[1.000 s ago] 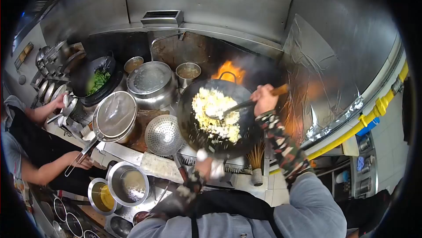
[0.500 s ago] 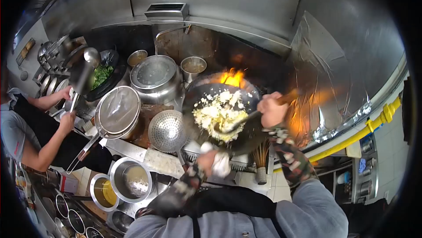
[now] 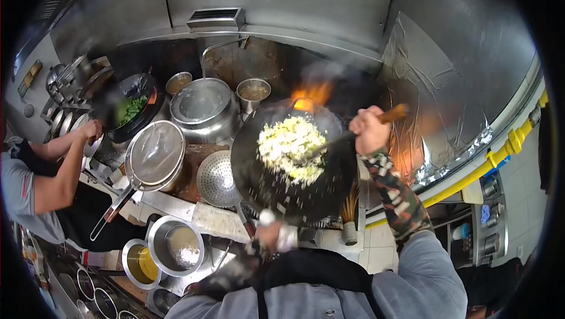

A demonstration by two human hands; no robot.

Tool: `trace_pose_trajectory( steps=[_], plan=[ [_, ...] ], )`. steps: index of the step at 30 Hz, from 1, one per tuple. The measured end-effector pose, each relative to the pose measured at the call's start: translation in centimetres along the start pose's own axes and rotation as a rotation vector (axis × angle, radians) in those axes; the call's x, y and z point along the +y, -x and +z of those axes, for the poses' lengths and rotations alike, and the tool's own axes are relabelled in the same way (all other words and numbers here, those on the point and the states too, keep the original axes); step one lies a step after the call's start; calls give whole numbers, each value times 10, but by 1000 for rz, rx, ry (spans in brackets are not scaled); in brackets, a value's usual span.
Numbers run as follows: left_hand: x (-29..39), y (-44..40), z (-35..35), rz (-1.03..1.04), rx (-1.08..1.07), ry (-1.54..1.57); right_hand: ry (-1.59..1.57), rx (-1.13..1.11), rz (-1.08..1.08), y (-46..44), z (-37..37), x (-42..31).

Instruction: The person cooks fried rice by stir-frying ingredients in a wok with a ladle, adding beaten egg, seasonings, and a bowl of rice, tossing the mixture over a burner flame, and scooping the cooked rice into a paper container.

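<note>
A large black wok [image 3: 338, 186] holds fried rice with egg [image 3: 291, 145], some grains in the air over its near side. My right hand [image 3: 371, 130] is closed round the wooden handle of a ladle [image 3: 332, 144], whose bowl end lies in the rice. At the wok's near rim my left hand [image 3: 271, 235], blurred, grips a white cloth [image 3: 286, 238] against the wok. Flames [image 3: 312, 95] rise behind the wok's far rim.
Left of the wok are a perforated strainer [image 3: 218, 179], a lidded pot [image 3: 202, 101] and a mesh sieve [image 3: 156, 153]. Steel pots [image 3: 176, 245] stand at front left. A co-worker's arms [image 3: 67, 166] reach toward another wok with greens [image 3: 134, 110]. A bamboo brush [image 3: 349, 225] stands right.
The wok has moved toward me from the burner, and the rice has shifted within it. My right hand has risen slightly with the ladle. The co-worker's hands have moved toward the other wok.
</note>
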State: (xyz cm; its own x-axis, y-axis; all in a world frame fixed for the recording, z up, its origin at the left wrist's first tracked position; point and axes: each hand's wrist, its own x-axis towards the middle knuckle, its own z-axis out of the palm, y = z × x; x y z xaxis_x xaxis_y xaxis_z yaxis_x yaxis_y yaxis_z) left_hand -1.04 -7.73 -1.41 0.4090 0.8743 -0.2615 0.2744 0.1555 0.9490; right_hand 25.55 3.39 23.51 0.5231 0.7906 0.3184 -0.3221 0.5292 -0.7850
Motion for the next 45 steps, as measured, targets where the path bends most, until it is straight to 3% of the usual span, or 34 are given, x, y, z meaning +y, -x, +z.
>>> trace_pose_trajectory(
  steps=[2, 4, 5, 6, 8, 12, 13, 14, 15, 16, 17, 18, 19, 20, 23, 24, 25, 27, 28, 29, 31, 32, 34, 35, 36, 37, 39, 40, 41, 43, 45],
  plan=[
    [34, 3, -8, -408, -81, 455, 0, -73, -49, 13, 0, -21],
    [19, -75, 2, -749, 41, 167, 89, -55, -80, 28, 1, 2],
    [18, -87, 8, -767, 110, 282, 151, -24, -61, 31, -11, 31],
    [16, -99, 14, -780, 182, 396, 138, -12, -78, 18, -17, 49],
    [46, -70, 17, -581, 206, 570, 158, -10, -127, -18, -10, 37],
    [4, -87, -3, 259, -378, -262, 113, -96, -167, -37, 31, -65],
    [12, -96, 7, -24, -326, 17, 22, -148, -199, -41, 32, -68],
    [20, -105, 17, -302, -169, 424, 19, -41, -254, -33, 34, -49],
    [27, -114, 27, -499, 65, 753, -44, -69, -277, -28, 24, -14],
    [33, -122, 18, -536, -28, 643, 36, -41, -145, -32, 4, 40],
    [11, -134, 25, -438, -8, 596, 116, -6, -10, -34, -11, 76],
    [-11, -146, 31, -343, 17, 547, 114, 2, -7, -45, -3, 68],
    [14, -135, 28, -508, 64, 633, 112, 8, 1, -58, 11, 50],
    [33, -119, 27, -522, 79, 644, 60, -36, 35, -60, 27, 27],
    [62, -111, 18, -540, 239, 823, 76, 10, -197, -41, 19, 48],
    [51, -114, 12, -569, 128, 601, 151, 16, -2, -40, -5, 96],
    [44, -114, 7, -591, 15, 384, 101, -51, 29, -62, -5, 97],
    [42, -83, -12, -431, -201, 861, 242, -71, 114, -78, 44, 53],
    [42, -68, -21, -389, -335, 1091, 143, -161, 87, -78, 46, 45],
    [44, -47, -27, -313, -337, 1206, 88, -148, -21, -61, 44, 42],
    [55, -10, -37, -265, -294, 1125, 261, -65, -138, -41, 14, 112],
    [59, -1, -43, -188, -244, 1039, 248, -91, 43, -60, 22, 94],
    [56, 13, -48, -196, -213, 1102, 507, -200, -270, -100, 23, 93],
    [56, 12, -49, -169, -182, 1174, 179, -125, 46, -85, 64, 58],
    [34, 1, -46, -195, -269, 1314, 66, -163, -36, -80, 55, 64],
    [42, 1, -43, -143, -320, 1408, 223, -90, -227, -77, 41, 97],
    [45, -3, -39, -316, -153, 1343, 285, -110, 1, -95, 26, 118],
    [30, -9, -37, -329, -51, 1250, 411, -126, -27, -109, 33, 108],
    [17, -7, -38, -341, -53, 1237, 330, -112, 103, -107, 39, 84],
    [5, -18, -43, -466, -81, 1267, 305, -103, 14, -81, 35, 42],
    [33, -25, -41, -587, -6, 1173, 439, -129, -137, -107, -6, 91]
  ],
)
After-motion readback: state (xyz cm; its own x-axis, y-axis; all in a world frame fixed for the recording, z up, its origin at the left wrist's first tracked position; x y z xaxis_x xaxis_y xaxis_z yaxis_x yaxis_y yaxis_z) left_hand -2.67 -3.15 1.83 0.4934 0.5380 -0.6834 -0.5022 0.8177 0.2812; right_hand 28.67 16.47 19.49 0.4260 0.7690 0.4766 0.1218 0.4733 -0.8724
